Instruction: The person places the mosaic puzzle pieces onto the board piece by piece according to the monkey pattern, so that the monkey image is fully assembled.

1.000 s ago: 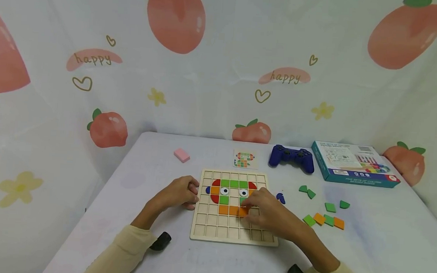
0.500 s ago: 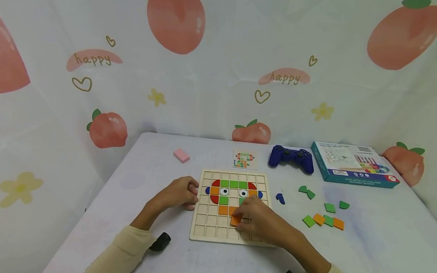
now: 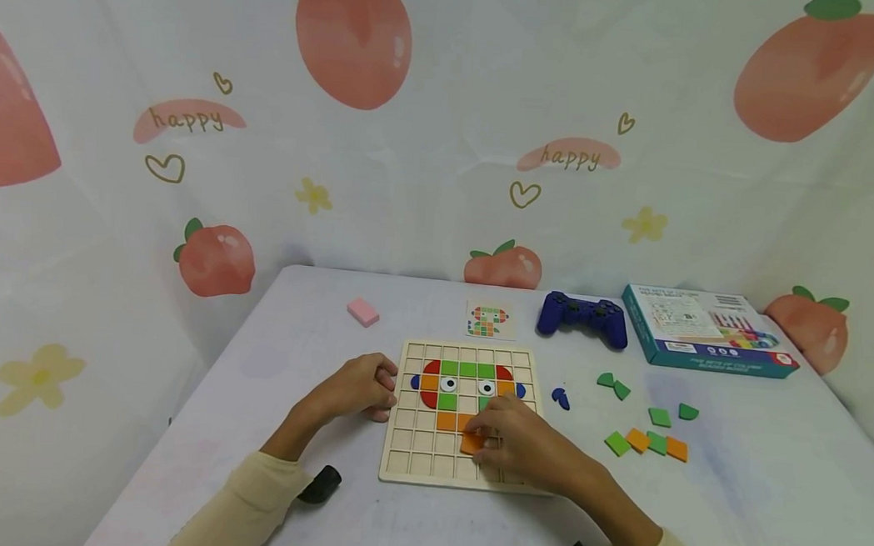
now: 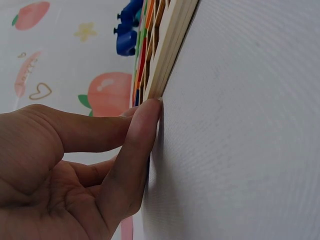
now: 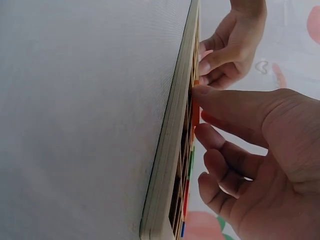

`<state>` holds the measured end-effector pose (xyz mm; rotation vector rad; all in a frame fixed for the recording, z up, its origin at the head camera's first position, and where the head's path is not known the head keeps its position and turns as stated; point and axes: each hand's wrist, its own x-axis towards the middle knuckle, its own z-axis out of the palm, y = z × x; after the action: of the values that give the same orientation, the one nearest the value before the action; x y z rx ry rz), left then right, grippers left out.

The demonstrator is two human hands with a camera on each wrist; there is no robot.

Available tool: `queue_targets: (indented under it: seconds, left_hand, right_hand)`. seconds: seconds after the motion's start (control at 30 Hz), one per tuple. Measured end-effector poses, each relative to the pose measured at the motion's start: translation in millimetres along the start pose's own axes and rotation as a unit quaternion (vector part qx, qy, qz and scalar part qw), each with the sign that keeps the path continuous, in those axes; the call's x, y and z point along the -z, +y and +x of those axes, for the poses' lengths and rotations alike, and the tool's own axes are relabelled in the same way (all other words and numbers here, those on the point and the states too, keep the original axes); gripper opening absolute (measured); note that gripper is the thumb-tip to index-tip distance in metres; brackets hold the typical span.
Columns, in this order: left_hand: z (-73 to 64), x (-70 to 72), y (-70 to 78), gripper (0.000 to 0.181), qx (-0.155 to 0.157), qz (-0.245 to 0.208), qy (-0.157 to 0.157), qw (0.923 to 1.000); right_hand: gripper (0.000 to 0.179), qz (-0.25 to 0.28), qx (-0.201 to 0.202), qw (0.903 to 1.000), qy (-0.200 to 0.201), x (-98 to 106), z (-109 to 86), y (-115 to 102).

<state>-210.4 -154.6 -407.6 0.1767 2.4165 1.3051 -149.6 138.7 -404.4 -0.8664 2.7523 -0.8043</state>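
Note:
A wooden grid board (image 3: 401, 463) lies on the table with colored tiles set in its cells: red curved pieces, green and orange squares, two eye pieces and blue tips. My left hand (image 3: 357, 385) holds the board's left edge, thumb and finger at its rim in the left wrist view. Over the lower middle of the grid, my right hand (image 3: 527, 446) pinches an orange square tile (image 3: 471, 445) between thumb and fingers. In the right wrist view that orange tile (image 5: 195, 111) sits at the board's top surface. The right hand hides some right-hand cells.
A picture card (image 3: 490, 319) lies behind the board, with a blue game controller (image 3: 583, 317) and a box (image 3: 711, 330) to its right. Loose green tiles (image 3: 659, 418), orange tiles (image 3: 677, 449) and small blue pieces (image 3: 561, 398) lie right. A pink block (image 3: 363, 311) lies back left.
The right hand has moved the orange tile down and slightly left, from the orange row to the cell row below. It has barely moved over the last half second. The left hand stays put.

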Motion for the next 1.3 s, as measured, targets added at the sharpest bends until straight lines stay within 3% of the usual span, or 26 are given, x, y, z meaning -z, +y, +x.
queue_targets:
  seconds: [0.67, 0.93, 1.3]
  left_hand:
    - [2.0, 0.5, -0.3, 0.043, -0.006, 0.001, -0.004, 1.0]
    - [2.8, 0.4, -1.0, 0.044, -0.003, -0.004, -0.001, 1.0]
    - [2.5, -0.1, -1.4, 0.044, -0.004, -0.003, 0.001, 1.0]
  right_hand:
    - [0.026, 0.015, 0.008, 0.9998, -0.007, 3, 0.8, 0]
    - [0.03, 0.036, -0.035, 0.9981, -0.036, 30, -4.8, 14]
    - [0.042, 0.046, -0.104, 0.9926, -0.043, 75, -27.9, 62]
